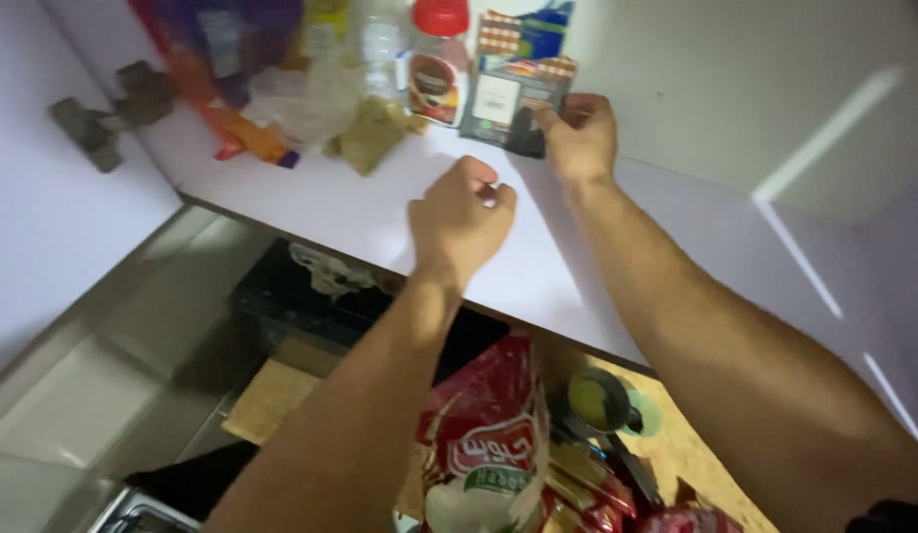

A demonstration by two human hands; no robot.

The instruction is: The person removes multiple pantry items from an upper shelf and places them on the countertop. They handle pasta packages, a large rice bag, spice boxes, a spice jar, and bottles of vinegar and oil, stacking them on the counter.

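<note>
The right hand (pixel 580 138) grips the lower edge of a dark flat packet (pixel 506 111) standing at the back of the white shelf (pixel 380 212) — its fingertips are hidden behind the packet. The left hand (pixel 461 219) hovers over the shelf, fingers curled closed, holding nothing visible. A red-lidded jar (pixel 439 61) stands just beside the packet; the items further left are blurred and cut off. Below, a red bag (pixel 488 434) lies dim — partly hidden by the arms.

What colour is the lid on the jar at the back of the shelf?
Red, on the jar's lid, seen from the head camera.
</note>
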